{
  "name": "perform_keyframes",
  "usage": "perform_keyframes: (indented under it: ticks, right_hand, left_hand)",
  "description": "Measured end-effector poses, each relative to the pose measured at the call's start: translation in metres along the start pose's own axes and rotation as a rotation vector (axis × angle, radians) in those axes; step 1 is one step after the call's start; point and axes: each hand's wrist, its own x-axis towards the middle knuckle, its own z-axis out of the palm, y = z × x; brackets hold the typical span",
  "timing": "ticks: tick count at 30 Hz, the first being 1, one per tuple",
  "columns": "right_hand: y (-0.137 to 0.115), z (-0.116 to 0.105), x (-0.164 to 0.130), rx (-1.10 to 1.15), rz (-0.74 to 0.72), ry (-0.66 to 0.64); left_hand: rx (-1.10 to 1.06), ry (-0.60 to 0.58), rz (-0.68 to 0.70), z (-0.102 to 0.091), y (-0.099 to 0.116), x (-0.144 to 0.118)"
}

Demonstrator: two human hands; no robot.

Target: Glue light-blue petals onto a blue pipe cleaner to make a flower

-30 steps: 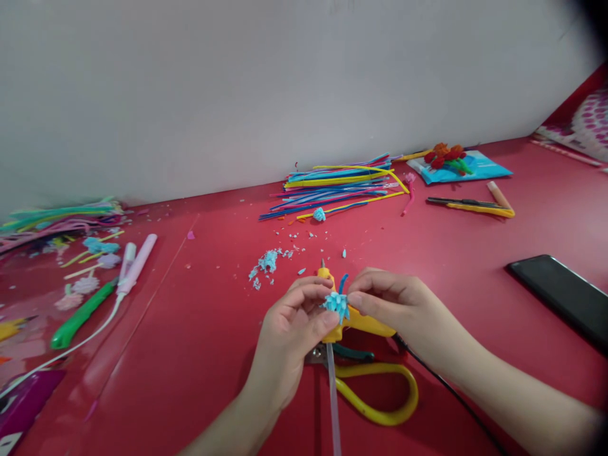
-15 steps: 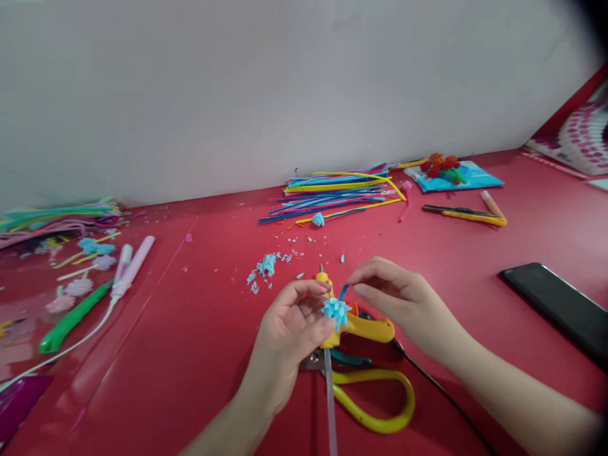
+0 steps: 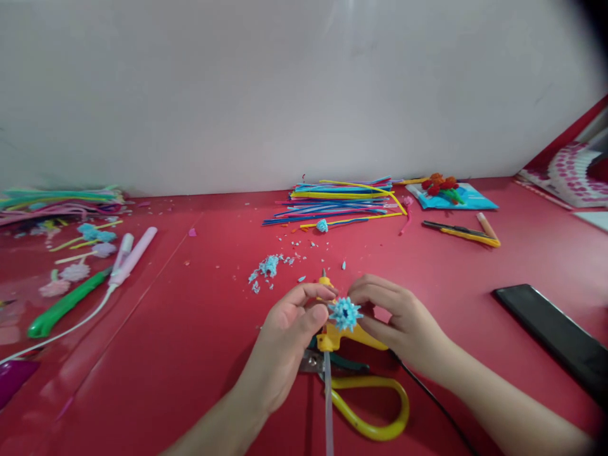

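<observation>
both hands, left hand and right hand, pinch the blue flower between them (fingertips closed).

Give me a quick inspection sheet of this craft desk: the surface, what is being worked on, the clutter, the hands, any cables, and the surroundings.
Surface: red table, sprinkled with blue scraps.
Job's things: small blue fuzzy flower, held above a yellow glue gun and yellow-handled scissors.
Clutter: pile of pipe cleaners, green-handled tool, pink pen-like tool, yellow utility knife, black phone.
Hands: left hand and right hand both pinch the flower.
Cables: black cord from the glue gun; white cord from the pink tool.
Surroundings: plain white wall.
</observation>
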Motion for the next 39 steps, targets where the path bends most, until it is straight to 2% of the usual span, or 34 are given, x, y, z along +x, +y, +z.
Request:
perform_keyframes:
  ticks: [4,10,14,21,29,34,39]
  right_hand:
    - [0.005,0.003,0.000,0.089,0.046,0.055]
    - [0.006,0.005,-0.001,0.252,0.056,0.138]
    - [0.005,0.007,-0.003,0.275,0.032,0.152]
    - [0.004,0.010,-0.005,0.109,0.043,0.142]
    - [0.002,0.013,-0.004,-0.142,-0.088,0.181]
    - [0.004,0.014,-0.006,-0.223,-0.198,0.187]
    - [0.001,0.013,-0.006,-0.331,-0.264,0.226]
  left_hand:
    - [-0.016,-0.095,0.008,-0.001,0.001,-0.001]
    - [0.108,0.069,0.058,-0.004,0.000,0.000]
    - [0.203,0.018,-0.003,-0.001,-0.001,-0.001]
    - [0.173,-0.025,-0.016,0.002,-0.001,-0.005]
    - [0.010,-0.147,-0.015,0.000,-0.003,-0.006]
    - [0.007,-0.125,-0.032,0.001,-0.002,-0.004]
    - [-0.107,-0.138,-0.055,0.001,0.003,-0.003]
